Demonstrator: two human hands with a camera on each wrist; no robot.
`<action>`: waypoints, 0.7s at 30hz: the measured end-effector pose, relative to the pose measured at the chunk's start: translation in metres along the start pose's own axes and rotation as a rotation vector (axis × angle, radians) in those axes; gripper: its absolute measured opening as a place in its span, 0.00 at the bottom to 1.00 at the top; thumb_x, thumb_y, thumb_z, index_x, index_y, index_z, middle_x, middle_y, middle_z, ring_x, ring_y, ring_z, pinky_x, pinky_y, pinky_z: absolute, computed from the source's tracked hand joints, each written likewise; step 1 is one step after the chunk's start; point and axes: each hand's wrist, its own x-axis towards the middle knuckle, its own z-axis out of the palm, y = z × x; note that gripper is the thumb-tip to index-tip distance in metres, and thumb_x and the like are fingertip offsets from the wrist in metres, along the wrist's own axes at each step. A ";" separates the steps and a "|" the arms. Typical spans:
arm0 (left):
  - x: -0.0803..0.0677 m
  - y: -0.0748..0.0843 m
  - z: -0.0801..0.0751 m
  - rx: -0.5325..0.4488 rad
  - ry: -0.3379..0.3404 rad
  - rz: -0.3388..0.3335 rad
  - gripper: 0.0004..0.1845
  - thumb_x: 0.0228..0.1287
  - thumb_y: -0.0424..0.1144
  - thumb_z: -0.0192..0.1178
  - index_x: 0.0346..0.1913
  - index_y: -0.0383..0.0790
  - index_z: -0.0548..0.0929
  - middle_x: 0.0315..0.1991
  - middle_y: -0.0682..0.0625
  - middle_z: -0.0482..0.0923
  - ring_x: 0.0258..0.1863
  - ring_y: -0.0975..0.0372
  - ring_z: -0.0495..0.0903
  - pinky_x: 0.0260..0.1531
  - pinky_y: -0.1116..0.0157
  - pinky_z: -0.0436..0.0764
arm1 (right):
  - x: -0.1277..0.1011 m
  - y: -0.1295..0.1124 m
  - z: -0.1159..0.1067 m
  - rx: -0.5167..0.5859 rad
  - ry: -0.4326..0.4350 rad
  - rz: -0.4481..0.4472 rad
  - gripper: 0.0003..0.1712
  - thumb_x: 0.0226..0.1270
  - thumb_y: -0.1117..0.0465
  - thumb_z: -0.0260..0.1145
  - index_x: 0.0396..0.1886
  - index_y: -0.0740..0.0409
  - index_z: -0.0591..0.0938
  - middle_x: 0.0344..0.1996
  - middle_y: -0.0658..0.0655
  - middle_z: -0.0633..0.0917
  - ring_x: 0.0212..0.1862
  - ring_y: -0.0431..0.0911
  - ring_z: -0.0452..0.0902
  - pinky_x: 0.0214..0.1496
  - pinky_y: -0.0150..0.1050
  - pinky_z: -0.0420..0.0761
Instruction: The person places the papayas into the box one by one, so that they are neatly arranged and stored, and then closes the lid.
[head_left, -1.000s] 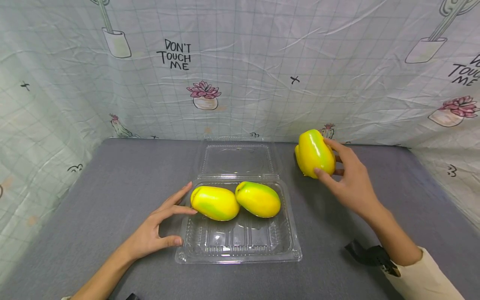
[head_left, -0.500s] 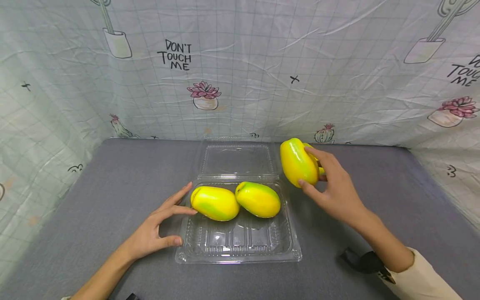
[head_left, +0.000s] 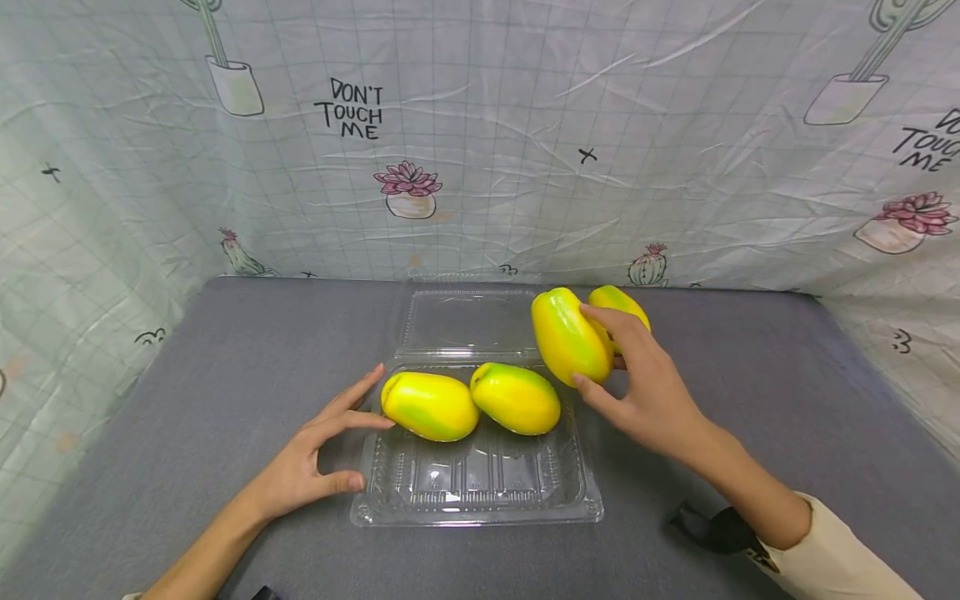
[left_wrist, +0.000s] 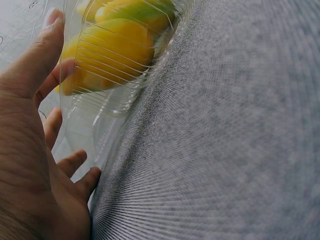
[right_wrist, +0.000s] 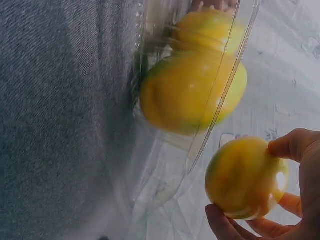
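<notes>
On the grey table [head_left: 225, 358], at about 6 o'clock from the backdrop's pink flower print, a clear clamshell tray [head_left: 480, 487] lies open, its lid [head_left: 472, 321] folded flat toward 12 o'clock. 2 yellow-green mangoes sit side by side in the far half of the tray: the left mango [head_left: 429, 406] and the middle mango [head_left: 516, 398], touching or nearly so.

The right hand [head_left: 645, 392] holds a 3rd mango [head_left: 570, 336] in the air at the tray's 1 o'clock corner, thumb under and fingers curled over its top, a firm wrap on the fruit. The right wrist view shows this raised mango [right_wrist: 245, 177] just outside the tray's thin wall. A 4th mango [head_left: 618, 304] lies on the table just behind the hand.

The left hand [head_left: 315, 462] rests at the tray's 9 o'clock side, fingers spread and fairly straight, holding nothing; its fingertips lie against the tray wall and reach close to the left mango.

Risks, as I judge them: the room beside the middle mango looks tight, so the raised fruit could catch the rim, tip the light tray, or nudge the 2 mangoes into rolling. Smooth skin could also slip in the grip.
</notes>
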 end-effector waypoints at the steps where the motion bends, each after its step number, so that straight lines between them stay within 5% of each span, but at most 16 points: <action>1: 0.000 0.000 0.000 -0.001 0.000 0.000 0.26 0.50 0.43 0.65 0.52 0.37 0.74 0.65 0.29 0.46 0.63 0.38 0.46 0.61 0.68 0.49 | 0.000 -0.001 0.001 0.004 -0.003 -0.002 0.42 0.48 0.61 0.69 0.64 0.53 0.61 0.57 0.52 0.66 0.48 0.42 0.67 0.38 0.34 0.78; 21: -0.002 -0.004 0.002 0.000 0.000 0.014 0.26 0.51 0.44 0.65 0.53 0.37 0.74 0.65 0.29 0.46 0.63 0.39 0.45 0.62 0.65 0.52 | 0.008 -0.032 0.017 0.122 -0.005 -0.187 0.40 0.49 0.60 0.65 0.63 0.58 0.60 0.60 0.55 0.63 0.55 0.45 0.64 0.41 0.33 0.76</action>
